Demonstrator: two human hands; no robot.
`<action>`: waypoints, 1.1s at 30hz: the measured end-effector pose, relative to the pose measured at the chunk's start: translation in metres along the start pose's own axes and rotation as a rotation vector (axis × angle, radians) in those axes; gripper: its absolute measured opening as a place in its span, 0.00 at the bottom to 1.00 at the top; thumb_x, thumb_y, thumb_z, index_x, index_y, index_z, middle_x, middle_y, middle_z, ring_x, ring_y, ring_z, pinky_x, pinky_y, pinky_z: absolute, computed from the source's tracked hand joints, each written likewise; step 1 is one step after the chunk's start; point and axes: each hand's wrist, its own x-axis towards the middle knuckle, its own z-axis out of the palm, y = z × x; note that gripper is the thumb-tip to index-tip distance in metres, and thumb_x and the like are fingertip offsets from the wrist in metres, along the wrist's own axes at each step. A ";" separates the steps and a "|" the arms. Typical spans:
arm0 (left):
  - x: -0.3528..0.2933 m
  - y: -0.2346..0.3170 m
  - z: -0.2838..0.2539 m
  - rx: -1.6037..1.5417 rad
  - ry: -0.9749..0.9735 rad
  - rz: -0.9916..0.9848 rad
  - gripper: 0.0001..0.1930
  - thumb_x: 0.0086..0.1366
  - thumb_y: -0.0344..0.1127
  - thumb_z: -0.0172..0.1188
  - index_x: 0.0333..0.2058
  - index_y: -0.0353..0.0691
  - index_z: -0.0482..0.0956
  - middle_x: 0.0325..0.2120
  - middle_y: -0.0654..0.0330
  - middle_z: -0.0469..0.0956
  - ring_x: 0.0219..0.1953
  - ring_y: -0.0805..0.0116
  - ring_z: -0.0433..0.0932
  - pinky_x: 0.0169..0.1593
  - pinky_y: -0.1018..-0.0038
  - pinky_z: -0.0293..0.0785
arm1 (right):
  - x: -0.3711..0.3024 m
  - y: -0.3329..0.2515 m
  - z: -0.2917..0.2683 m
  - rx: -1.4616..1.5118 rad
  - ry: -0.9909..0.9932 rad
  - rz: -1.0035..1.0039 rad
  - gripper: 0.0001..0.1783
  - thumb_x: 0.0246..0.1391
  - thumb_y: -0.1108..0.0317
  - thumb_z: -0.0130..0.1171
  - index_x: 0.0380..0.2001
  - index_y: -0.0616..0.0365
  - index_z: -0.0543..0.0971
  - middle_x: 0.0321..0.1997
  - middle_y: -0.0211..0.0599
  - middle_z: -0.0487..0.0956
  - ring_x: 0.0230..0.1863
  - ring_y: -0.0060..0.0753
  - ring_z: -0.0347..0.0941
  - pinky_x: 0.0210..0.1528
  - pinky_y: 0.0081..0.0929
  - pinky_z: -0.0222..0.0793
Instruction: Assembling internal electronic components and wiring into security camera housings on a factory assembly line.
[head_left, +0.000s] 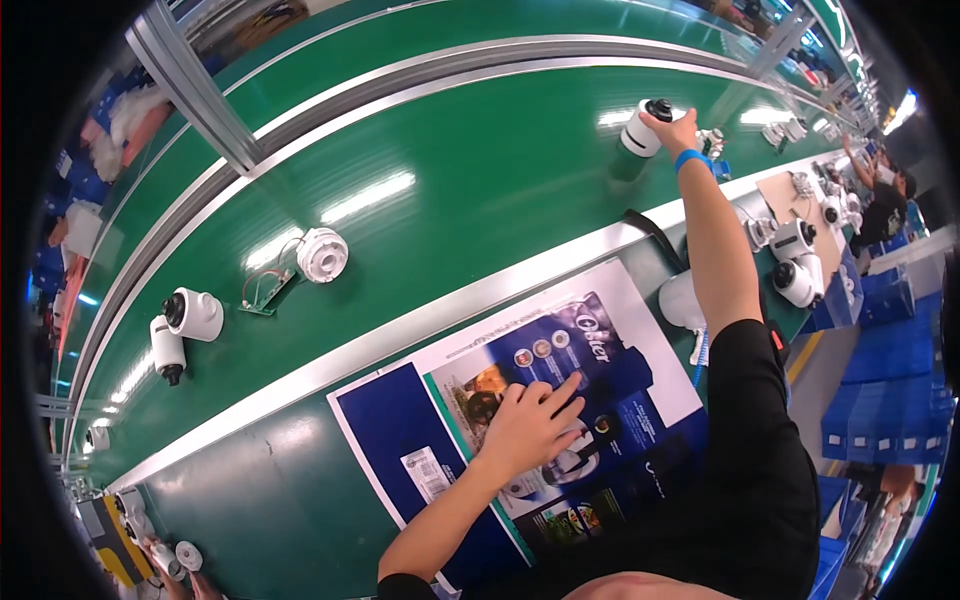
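Observation:
My right hand (676, 130) reaches far over the green belt, its fingers closed around a white cylindrical housing (640, 135) with a black knobbed top. The housing stands upright or nearly so at the belt's surface; I cannot tell whether it touches. A blue band (690, 157) circles that wrist. My left hand (530, 430) lies with spread fingers on a flat printed cardboard sheet (385, 410), blue and white with food pictures. This sheet covers the near bench in front of me, and my body hides its lower edge.
Two white housings with black ends (197, 315) lie at the belt's left, near a round white part wired to a circuit board (322, 256). More white housings (797, 280) sit on the right. A metal post (190, 85) rises at upper left. Other people's hands (165, 560) work at lower left.

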 end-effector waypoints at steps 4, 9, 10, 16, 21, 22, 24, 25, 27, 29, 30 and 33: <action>0.007 -0.005 0.001 -0.040 -0.013 0.008 0.18 0.54 0.46 0.61 0.42 0.47 0.78 0.57 0.65 0.67 0.39 0.67 0.67 0.42 0.70 0.60 | 0.029 0.021 0.022 0.125 0.002 -0.125 0.67 0.21 0.42 0.77 0.59 0.72 0.55 0.57 0.57 0.69 0.58 0.49 0.67 0.59 0.34 0.63; 0.006 -0.012 0.005 -0.049 -0.030 0.010 0.18 0.55 0.47 0.60 0.42 0.46 0.78 0.55 0.64 0.68 0.40 0.67 0.66 0.42 0.70 0.61 | 0.007 0.007 0.030 0.189 -0.053 -0.116 0.51 0.22 0.47 0.76 0.51 0.65 0.70 0.50 0.45 0.76 0.51 0.39 0.73 0.55 0.31 0.68; 0.006 -0.011 0.006 -0.041 -0.029 0.015 0.18 0.54 0.47 0.61 0.42 0.46 0.78 0.55 0.64 0.68 0.40 0.67 0.66 0.42 0.70 0.61 | 0.000 0.001 0.027 0.219 -0.007 -0.111 0.50 0.22 0.47 0.76 0.51 0.63 0.71 0.48 0.45 0.77 0.51 0.39 0.74 0.55 0.31 0.68; -0.003 0.007 0.003 -0.050 0.012 0.015 0.17 0.52 0.46 0.63 0.40 0.46 0.80 0.56 0.65 0.68 0.38 0.66 0.67 0.41 0.70 0.60 | -0.086 -0.093 -0.037 0.631 -0.287 -0.373 0.43 0.31 0.56 0.76 0.52 0.63 0.70 0.47 0.40 0.77 0.47 0.33 0.75 0.49 0.29 0.72; -0.012 0.028 -0.005 -0.003 0.020 0.010 0.17 0.53 0.47 0.61 0.40 0.46 0.80 0.54 0.66 0.70 0.39 0.67 0.67 0.43 0.71 0.60 | -0.211 -0.112 -0.127 0.656 -0.584 -0.639 0.49 0.33 0.62 0.76 0.59 0.62 0.63 0.50 0.39 0.74 0.50 0.29 0.72 0.56 0.26 0.66; -0.016 0.033 -0.005 0.011 0.031 0.021 0.17 0.54 0.47 0.61 0.40 0.47 0.81 0.53 0.66 0.71 0.39 0.67 0.67 0.44 0.70 0.60 | -0.238 -0.102 -0.147 0.658 -0.622 -0.672 0.49 0.33 0.64 0.76 0.60 0.61 0.62 0.53 0.40 0.72 0.53 0.29 0.70 0.59 0.26 0.64; -0.022 0.043 -0.011 0.037 0.046 0.050 0.17 0.53 0.47 0.61 0.39 0.47 0.81 0.54 0.66 0.71 0.39 0.66 0.68 0.44 0.70 0.62 | -0.281 -0.079 -0.173 0.729 -0.624 -0.811 0.50 0.33 0.66 0.76 0.60 0.61 0.61 0.59 0.41 0.68 0.59 0.31 0.65 0.62 0.28 0.60; -0.023 0.049 -0.008 0.036 0.078 0.061 0.16 0.53 0.47 0.61 0.39 0.48 0.81 0.54 0.66 0.71 0.40 0.65 0.68 0.43 0.68 0.63 | -0.300 -0.066 -0.192 0.663 -0.602 -0.880 0.49 0.33 0.67 0.75 0.60 0.60 0.61 0.60 0.41 0.67 0.60 0.33 0.64 0.63 0.29 0.59; -0.025 0.067 -0.017 0.102 0.110 0.051 0.16 0.53 0.47 0.61 0.38 0.48 0.81 0.52 0.67 0.72 0.41 0.64 0.68 0.43 0.67 0.64 | -0.336 -0.045 -0.220 0.678 -0.598 -0.856 0.45 0.32 0.68 0.74 0.58 0.59 0.64 0.57 0.40 0.69 0.58 0.33 0.66 0.60 0.28 0.61; -0.023 0.091 -0.016 0.124 0.180 0.053 0.15 0.52 0.47 0.62 0.36 0.48 0.82 0.49 0.68 0.74 0.40 0.64 0.70 0.42 0.67 0.65 | -0.359 -0.017 -0.240 0.717 -0.602 -0.818 0.44 0.32 0.69 0.74 0.56 0.59 0.66 0.54 0.39 0.71 0.56 0.31 0.68 0.58 0.27 0.62; -0.024 0.106 -0.014 0.140 0.200 0.059 0.15 0.52 0.47 0.62 0.36 0.48 0.82 0.49 0.68 0.75 0.40 0.64 0.70 0.42 0.67 0.65 | -0.369 -0.004 -0.248 0.723 -0.640 -0.727 0.43 0.32 0.69 0.74 0.56 0.59 0.67 0.54 0.39 0.71 0.55 0.30 0.68 0.58 0.27 0.63; -0.011 0.136 -0.016 0.112 0.266 0.124 0.11 0.50 0.41 0.64 0.31 0.44 0.81 0.42 0.64 0.77 0.37 0.64 0.71 0.38 0.69 0.66 | -0.377 0.018 -0.264 0.715 -0.651 -0.634 0.44 0.32 0.68 0.75 0.56 0.59 0.66 0.54 0.40 0.71 0.56 0.30 0.67 0.58 0.27 0.63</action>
